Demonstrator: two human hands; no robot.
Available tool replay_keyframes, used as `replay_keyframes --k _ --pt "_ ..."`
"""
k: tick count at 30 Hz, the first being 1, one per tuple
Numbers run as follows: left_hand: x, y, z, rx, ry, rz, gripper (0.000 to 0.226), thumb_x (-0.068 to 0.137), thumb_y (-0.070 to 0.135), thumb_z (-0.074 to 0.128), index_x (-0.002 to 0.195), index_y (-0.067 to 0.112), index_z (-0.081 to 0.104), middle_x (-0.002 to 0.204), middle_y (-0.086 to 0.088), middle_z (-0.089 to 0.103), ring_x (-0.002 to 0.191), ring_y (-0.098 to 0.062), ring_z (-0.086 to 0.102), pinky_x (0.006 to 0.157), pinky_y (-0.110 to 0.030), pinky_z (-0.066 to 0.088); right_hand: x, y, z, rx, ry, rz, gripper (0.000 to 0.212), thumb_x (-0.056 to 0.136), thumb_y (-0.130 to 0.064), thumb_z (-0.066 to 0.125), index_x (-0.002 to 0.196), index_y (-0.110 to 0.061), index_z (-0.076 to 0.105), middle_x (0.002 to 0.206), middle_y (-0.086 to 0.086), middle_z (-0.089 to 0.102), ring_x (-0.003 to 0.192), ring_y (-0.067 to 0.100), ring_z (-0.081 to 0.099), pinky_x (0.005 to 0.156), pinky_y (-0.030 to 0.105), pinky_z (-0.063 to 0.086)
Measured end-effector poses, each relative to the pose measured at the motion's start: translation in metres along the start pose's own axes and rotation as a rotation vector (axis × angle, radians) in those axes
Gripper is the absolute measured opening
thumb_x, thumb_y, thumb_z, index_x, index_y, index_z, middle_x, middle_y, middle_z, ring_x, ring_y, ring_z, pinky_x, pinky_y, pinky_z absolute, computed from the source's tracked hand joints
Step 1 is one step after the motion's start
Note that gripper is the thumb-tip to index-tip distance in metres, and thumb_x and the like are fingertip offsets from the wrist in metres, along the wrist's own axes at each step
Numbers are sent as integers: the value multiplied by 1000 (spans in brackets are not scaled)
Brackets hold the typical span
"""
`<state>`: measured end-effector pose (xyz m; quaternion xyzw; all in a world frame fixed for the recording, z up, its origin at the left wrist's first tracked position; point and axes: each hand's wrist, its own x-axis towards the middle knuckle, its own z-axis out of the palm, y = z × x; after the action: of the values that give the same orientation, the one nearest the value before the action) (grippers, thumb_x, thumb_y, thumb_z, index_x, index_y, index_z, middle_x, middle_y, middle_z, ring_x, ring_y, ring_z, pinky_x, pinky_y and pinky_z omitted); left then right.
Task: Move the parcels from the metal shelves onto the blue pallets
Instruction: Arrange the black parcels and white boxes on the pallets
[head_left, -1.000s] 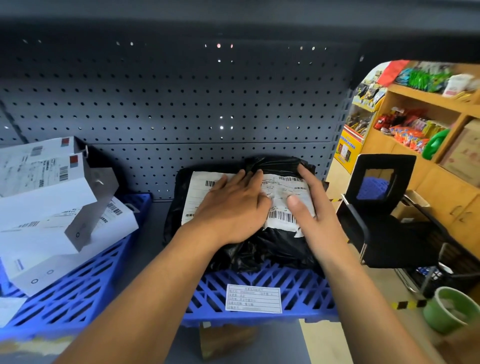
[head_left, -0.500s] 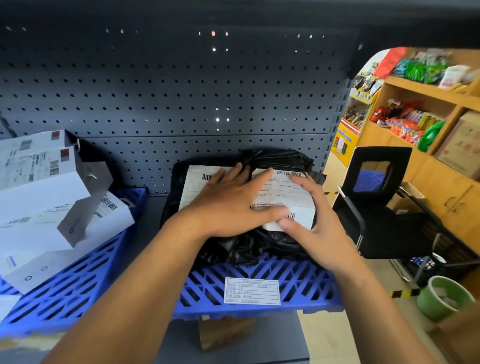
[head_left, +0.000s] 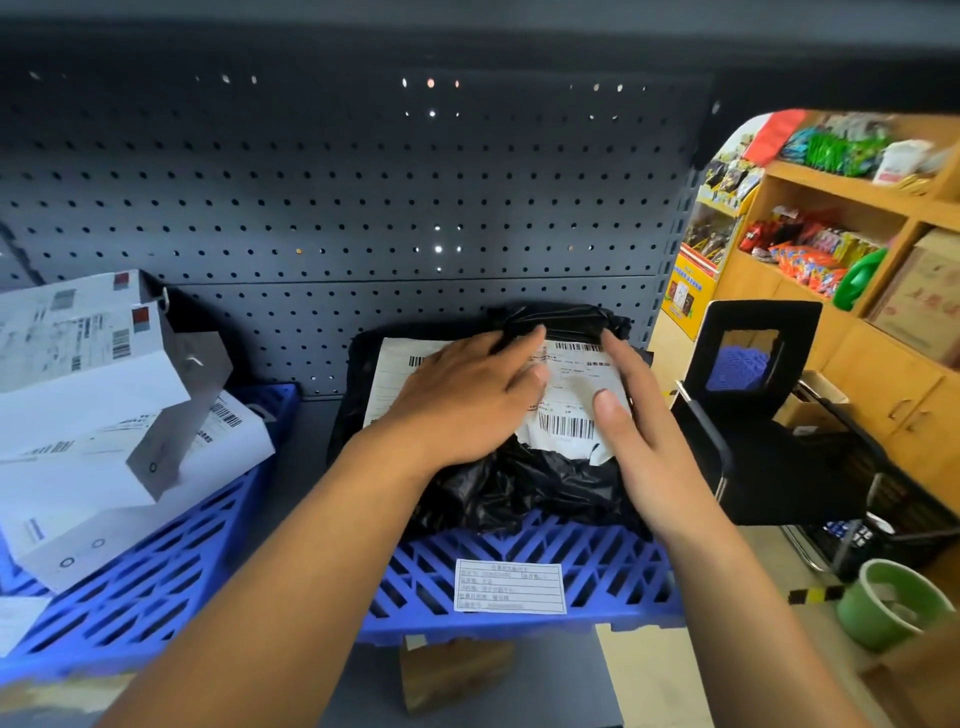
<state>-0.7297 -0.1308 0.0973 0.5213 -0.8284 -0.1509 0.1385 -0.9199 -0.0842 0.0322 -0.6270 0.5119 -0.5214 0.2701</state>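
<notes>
The black parcel (head_left: 519, 483) lies on the right blue pallet (head_left: 524, 577), against the pegboard (head_left: 363, 208). The left hand (head_left: 467, 400) rests flat on its white label (head_left: 566, 410), grip open, fingers spread. The right hand (head_left: 634, 421) lies open along the label's right edge (thumb on the barcode). White parcels (head_left: 104, 415) sit piled on the left pallet (head_left: 130, 597).

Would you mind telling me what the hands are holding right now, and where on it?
Nothing is gripped. The left hand lies flat on the label of the black parcel, and the right hand rests open along its right side.
</notes>
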Motion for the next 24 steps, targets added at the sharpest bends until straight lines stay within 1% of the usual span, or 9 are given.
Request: replay_keyframes --k 3,5,8,11,13,17,20,22,24 --pt "-12 -8 -11 -163 114 16 56 104 56 29 156 51 11 168 13 12 155 -9 8 125 -38 14 -6 -4 -3 -96 -4 -53 81 86 -71 53 158 -42 30 167 -18 26 156 1 16 127 47 21" --pt "-28 -18 -18 -164 172 6 59 102 55 37 157 47 16 166 16 18 153 -8 13 123 -32 15 -9 -6 -7 -145 -7 -60 86 82 -71 59 157 -47 27 168 -19 21 155 -2 12 127 47 21" --pt "-57 -43 -20 -119 241 -33 74 89 73 41 155 50 19 164 17 24 152 -9 20 124 -41 23 -15 -3 -11 -149 -31 -70 95 75 -70 69 156 -52 24 168 -18 21 156 1 14 127 51 23" --pt "-84 -61 -13 -238 312 -89 85 73 83 45 150 58 20 161 21 29 150 -6 26 122 -43 28 -20 3 -12 -144 -62 -69 105 69 -65 77 157 -52 21 167 -19 22 156 4 18 126 51 24" --pt "-94 -68 -3 -388 355 -107 84 70 80 54 146 63 23 155 27 35 145 3 31 119 -36 31 -22 5 -11 -132 -75 -64 110 66 -63 80 157 -52 19 166 -21 23 154 1 21 126 48 25" --pt "-104 -81 15 -566 387 -165 93 64 74 65 148 61 24 140 45 40 129 27 31 106 -16 29 -20 8 -12 -92 -95 -45 113 63 -63 83 156 -54 20 165 -24 24 154 1 21 126 49 24" --pt "-105 -86 19 -617 319 -162 100 67 71 72 151 58 21 129 56 42 123 29 38 101 -11 32 -18 9 -13 -72 -95 -44 112 62 -63 85 155 -56 24 165 -24 26 155 4 22 126 50 24" --pt "-104 -85 19 -621 283 -158 102 72 60 80 152 57 16 120 62 41 117 34 38 95 -4 33 -17 9 -13 -60 -101 -47 109 63 -56 86 154 -54 27 161 -27 32 151 1 29 124 44 28" --pt "-102 -84 19 -615 262 -158 107 69 46 78 151 58 10 114 66 39 113 38 36 91 0 33 -15 7 -13 -66 -116 -44 108 64 -49 89 153 -53 29 156 -31 36 147 -4 34 121 36 30"
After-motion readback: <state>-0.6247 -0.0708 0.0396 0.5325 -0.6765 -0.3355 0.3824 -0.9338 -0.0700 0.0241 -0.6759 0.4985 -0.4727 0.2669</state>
